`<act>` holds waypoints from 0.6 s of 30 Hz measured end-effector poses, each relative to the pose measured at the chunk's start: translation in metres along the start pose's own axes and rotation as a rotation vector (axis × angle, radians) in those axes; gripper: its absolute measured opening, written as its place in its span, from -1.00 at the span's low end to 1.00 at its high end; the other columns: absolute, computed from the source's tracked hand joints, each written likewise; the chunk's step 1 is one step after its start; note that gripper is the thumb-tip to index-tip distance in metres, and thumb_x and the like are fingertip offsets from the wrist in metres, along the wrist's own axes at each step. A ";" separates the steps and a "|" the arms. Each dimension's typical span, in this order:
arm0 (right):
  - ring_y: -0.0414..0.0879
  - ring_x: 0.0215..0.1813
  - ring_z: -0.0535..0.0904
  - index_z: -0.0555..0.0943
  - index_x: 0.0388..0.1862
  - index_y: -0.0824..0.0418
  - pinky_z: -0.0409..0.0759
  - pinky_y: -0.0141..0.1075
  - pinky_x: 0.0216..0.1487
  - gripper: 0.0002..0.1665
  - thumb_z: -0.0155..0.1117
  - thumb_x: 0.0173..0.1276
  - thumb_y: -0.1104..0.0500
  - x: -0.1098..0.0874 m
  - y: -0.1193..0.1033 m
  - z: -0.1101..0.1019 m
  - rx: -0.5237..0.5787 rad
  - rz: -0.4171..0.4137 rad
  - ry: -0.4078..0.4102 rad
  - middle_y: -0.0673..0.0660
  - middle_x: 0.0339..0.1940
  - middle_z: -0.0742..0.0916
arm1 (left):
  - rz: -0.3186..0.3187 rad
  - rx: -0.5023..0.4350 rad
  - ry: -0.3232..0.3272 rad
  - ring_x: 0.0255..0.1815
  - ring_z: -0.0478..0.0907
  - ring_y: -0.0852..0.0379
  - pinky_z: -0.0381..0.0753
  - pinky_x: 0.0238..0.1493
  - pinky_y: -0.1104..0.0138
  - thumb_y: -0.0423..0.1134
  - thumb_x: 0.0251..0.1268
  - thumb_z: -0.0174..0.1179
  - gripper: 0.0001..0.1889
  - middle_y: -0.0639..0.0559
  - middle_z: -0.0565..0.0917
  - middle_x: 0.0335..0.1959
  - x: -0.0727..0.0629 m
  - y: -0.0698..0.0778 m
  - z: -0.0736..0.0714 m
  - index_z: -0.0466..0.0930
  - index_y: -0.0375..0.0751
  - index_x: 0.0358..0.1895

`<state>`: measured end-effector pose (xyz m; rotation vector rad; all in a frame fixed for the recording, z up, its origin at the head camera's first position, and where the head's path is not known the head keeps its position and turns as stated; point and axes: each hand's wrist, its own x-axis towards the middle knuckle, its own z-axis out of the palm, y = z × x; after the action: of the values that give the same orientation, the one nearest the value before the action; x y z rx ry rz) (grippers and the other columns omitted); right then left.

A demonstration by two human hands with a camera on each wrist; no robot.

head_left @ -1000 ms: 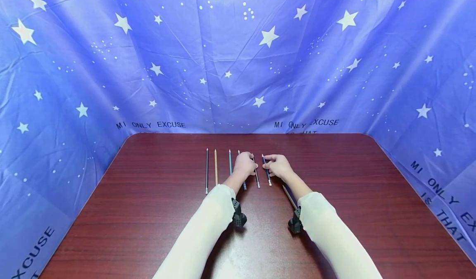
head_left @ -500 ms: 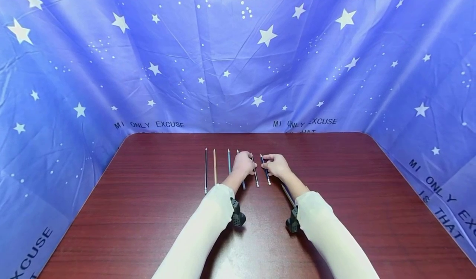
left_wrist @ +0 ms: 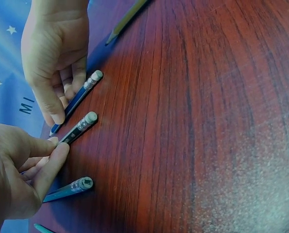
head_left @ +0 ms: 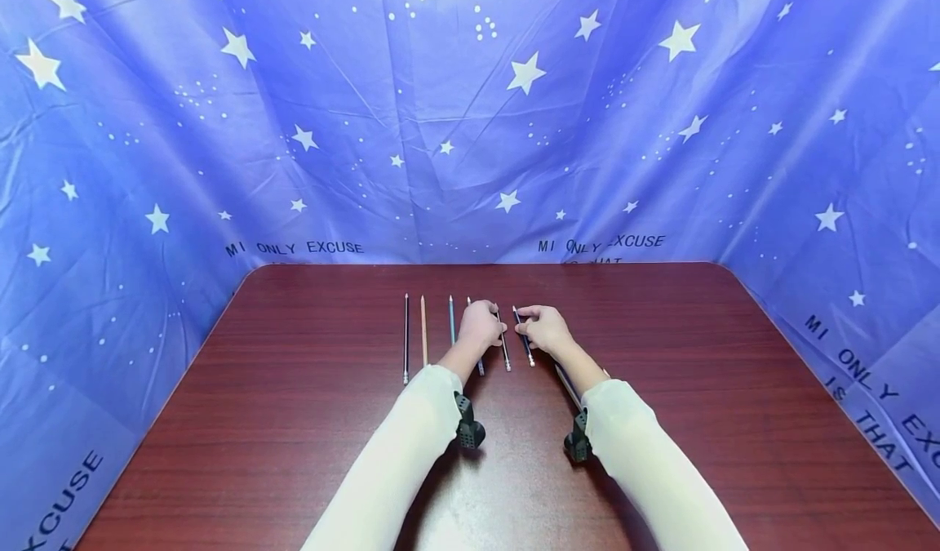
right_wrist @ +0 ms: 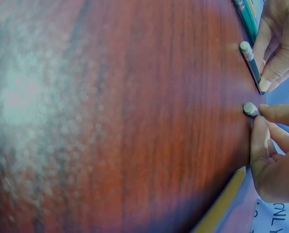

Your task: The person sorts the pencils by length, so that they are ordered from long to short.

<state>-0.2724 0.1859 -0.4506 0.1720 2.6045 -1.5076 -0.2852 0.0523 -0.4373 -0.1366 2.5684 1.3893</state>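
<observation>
My left hand pinches a black pencil between thumb and fingers, its white eraser end pointing toward me. Just to the right, my right hand holds a dark blue pencil by thumb and fingertips, also eraser end toward me. Both pencils lie low at the tabletop, side by side with a narrow gap and slightly slanted. Left of the black one, another dark pencil with an eraser is partly hidden behind my left hand. A blue-green pencil lies beyond it.
Farther left on the brown table lie a yellow pencil and a dark pencil, roughly parallel. A yellowish pencil lies slanted under my right forearm. A blue star-patterned curtain surrounds the table's far sides.
</observation>
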 end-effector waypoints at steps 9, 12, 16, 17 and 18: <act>-0.18 -0.53 0.52 0.54 0.08 0.40 0.67 -0.36 -0.52 -0.58 0.23 0.22 0.35 -0.005 -0.008 -0.001 -0.004 0.007 -0.006 0.20 -0.36 0.69 | 0.041 0.075 0.046 -0.53 0.66 0.14 0.64 -0.61 0.46 -0.35 0.16 0.26 -0.62 -0.13 0.67 -0.11 -0.007 0.001 -0.001 0.53 -0.27 0.09; -0.19 -0.54 0.50 0.53 0.08 0.41 0.65 -0.39 -0.55 -0.59 0.22 0.24 0.35 -0.006 -0.009 -0.002 -0.005 0.011 -0.007 0.20 -0.35 0.70 | 0.045 0.067 0.054 -0.53 0.65 0.14 0.64 -0.60 0.45 -0.34 0.17 0.25 -0.62 -0.13 0.67 -0.11 -0.010 0.001 -0.001 0.53 -0.26 0.09; -0.17 -0.53 0.48 0.54 0.07 0.40 0.65 -0.38 -0.55 -0.60 0.22 0.24 0.34 -0.008 -0.009 -0.003 0.000 0.016 -0.010 0.21 -0.32 0.70 | 0.049 0.063 0.057 -0.54 0.66 0.14 0.64 -0.60 0.46 -0.34 0.17 0.26 -0.63 -0.14 0.68 -0.11 -0.011 0.001 0.000 0.54 -0.27 0.08; -0.17 -0.52 0.48 0.54 0.07 0.40 0.65 -0.37 -0.56 -0.61 0.22 0.24 0.34 -0.008 -0.009 -0.003 0.004 0.017 -0.010 0.21 -0.32 0.70 | 0.046 0.056 0.056 -0.53 0.66 0.14 0.64 -0.60 0.46 -0.34 0.16 0.26 -0.63 -0.14 0.67 -0.11 -0.011 0.001 0.000 0.54 -0.27 0.07; -0.17 -0.52 0.48 0.54 0.07 0.39 0.65 -0.37 -0.56 -0.61 0.22 0.24 0.33 -0.008 -0.009 -0.003 0.005 0.018 -0.009 0.21 -0.32 0.70 | 0.043 0.051 0.056 -0.53 0.67 0.14 0.64 -0.60 0.47 -0.34 0.16 0.26 -0.63 -0.15 0.67 -0.11 -0.011 0.001 0.000 0.54 -0.27 0.07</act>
<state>-0.2665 0.1842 -0.4401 0.1883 2.5857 -1.5054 -0.2748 0.0526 -0.4341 -0.1133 2.6651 1.3519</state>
